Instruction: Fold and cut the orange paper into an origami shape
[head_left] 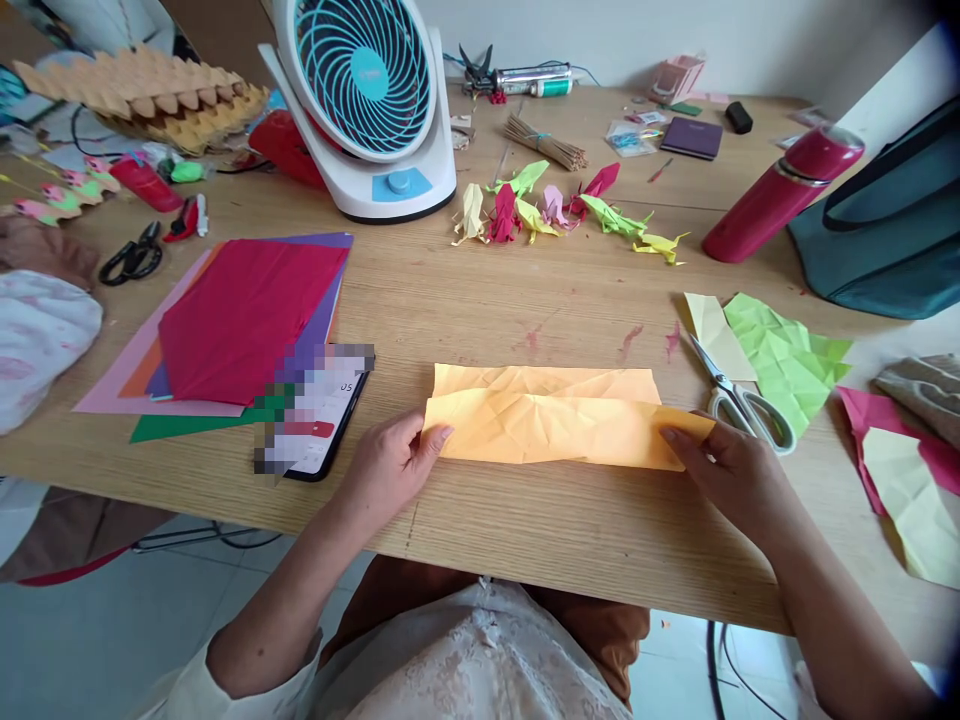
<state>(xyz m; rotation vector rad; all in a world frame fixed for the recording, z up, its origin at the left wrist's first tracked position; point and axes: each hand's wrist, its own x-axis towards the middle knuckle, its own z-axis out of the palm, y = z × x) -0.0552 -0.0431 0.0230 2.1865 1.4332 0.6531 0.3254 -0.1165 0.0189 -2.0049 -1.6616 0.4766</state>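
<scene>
A creased sheet of orange paper [555, 430] is folded into a long strip above the table's near edge. My left hand [397, 455] pinches its left end between thumb and fingers. At the opposite end, my right hand [724, 455] grips the paper the same way. The near layer is folded over, and a second layer shows behind it along the back. Fold lines criss-cross the strip. Just beyond my right hand lie scissors [739, 395] with pale handles, beside crumpled green paper [787, 350]. A phone [322, 420] rests left of my left hand.
Stacked coloured sheets [247, 310] lie at left, near black scissors [131, 255]. Behind stand a fan [375, 90] and several folded paper figures [555, 205]. A red flask [784, 195] and a teal bag [885, 220] occupy the right. More paper scraps [904, 490] lie near right.
</scene>
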